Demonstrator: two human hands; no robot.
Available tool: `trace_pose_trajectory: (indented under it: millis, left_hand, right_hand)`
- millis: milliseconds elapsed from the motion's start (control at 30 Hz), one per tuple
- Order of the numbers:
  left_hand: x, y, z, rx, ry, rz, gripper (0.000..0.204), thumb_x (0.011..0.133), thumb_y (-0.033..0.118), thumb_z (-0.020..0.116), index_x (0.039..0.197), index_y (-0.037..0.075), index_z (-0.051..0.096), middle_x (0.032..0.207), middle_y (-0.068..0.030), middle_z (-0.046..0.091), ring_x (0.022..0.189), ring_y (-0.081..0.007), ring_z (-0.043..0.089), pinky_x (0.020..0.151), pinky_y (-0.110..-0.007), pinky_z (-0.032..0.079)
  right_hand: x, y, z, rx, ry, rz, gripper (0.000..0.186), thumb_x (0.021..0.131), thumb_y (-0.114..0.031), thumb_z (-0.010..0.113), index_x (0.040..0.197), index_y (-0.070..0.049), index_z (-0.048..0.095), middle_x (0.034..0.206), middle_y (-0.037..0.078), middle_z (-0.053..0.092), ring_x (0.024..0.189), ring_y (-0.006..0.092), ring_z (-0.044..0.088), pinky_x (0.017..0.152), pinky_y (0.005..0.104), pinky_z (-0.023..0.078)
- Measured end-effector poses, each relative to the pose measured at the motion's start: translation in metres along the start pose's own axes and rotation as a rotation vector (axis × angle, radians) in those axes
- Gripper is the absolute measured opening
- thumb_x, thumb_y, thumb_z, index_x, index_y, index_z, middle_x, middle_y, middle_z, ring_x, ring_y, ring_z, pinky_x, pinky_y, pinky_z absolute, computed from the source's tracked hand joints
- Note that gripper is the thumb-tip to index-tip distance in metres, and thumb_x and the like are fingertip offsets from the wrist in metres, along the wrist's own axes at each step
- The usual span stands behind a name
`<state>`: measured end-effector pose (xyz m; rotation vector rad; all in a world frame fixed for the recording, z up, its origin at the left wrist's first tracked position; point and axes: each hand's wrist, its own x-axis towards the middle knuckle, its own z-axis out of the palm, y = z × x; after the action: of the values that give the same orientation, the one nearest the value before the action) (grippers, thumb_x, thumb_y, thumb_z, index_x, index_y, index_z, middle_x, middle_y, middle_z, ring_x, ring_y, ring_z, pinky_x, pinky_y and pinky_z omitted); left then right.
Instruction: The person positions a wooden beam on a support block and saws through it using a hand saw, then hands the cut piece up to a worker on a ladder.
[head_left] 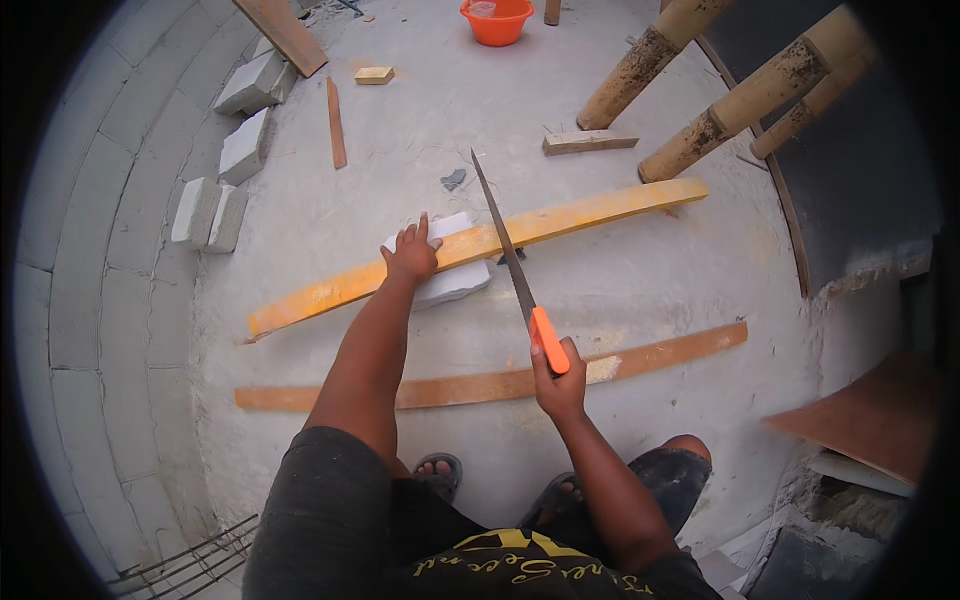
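Observation:
My left hand rests with fingers spread on a long yellow plank, which lies across a white block. My right hand is closed on the orange handle of a handsaw. The saw's long blade crosses over the yellow plank to the right of my left hand, its tip pointing away from me; whether the teeth touch the wood I cannot tell. A reddish-brown board lies nearer me, partly behind my forearms.
Grey blocks line the left beside a block wall. Bamboo poles stand at right by a dark panel. An orange basin and small wood pieces sit farther back. Rebar mesh lies lower left, plywood lower right.

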<state>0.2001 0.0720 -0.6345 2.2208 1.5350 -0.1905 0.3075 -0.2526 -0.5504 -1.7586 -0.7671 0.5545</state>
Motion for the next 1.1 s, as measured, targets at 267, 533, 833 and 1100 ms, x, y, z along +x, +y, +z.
trace_pose_trajectory:
  millis: [267,533,833,1100]
  left_hand:
    - [0.025,0.036,-0.016,-0.048,-0.112,-0.216,0.076,0.101,0.062,0.034,0.158,0.012,0.037,0.163,-0.0156,0.035,0.154,-0.0342,0.025,0.120,-0.067,0.008]
    - [-0.003,0.060,-0.006,0.179,0.098,-0.237,0.074,0.102,0.061,0.032,0.141,0.003,0.057,0.148,-0.0174,0.051,0.140,-0.0342,0.043,0.116,-0.060,0.023]
    - [0.006,0.046,0.014,0.260,0.271,-0.027,0.052,0.107,0.036,0.030,0.150,0.016,0.050,0.153,-0.0145,0.047,0.144,-0.0337,0.039,0.119,-0.069,0.016]
    - [0.011,0.039,0.016,0.093,0.230,0.056,0.043,0.106,0.033,0.035,0.128,0.010,0.064,0.128,-0.0107,0.064,0.126,-0.0282,0.055,0.110,-0.051,0.035]
  right_hand:
    - [0.003,0.008,-0.002,-0.065,-0.085,0.034,0.032,0.097,-0.022,0.069,0.084,-0.004,0.046,0.057,0.014,0.053,0.049,0.0293,0.054,0.052,0.0387,0.043]
    - [-0.001,0.007,-0.007,-0.050,-0.060,0.014,0.031,0.096,-0.018,0.069,0.083,-0.003,0.045,0.058,0.015,0.053,0.051,0.0326,0.057,0.052,0.0393,0.044]
    - [0.002,0.020,-0.009,-0.021,-0.039,0.004,0.032,0.097,-0.016,0.068,0.079,-0.003,0.046,0.057,0.010,0.051,0.050,0.0198,0.054,0.051,0.0353,0.042]
    - [0.004,0.045,-0.008,0.050,-0.080,-0.024,0.026,0.101,-0.015,0.064,0.085,-0.006,0.046,0.066,-0.002,0.050,0.053,0.0044,0.047,0.049,0.0238,0.039]
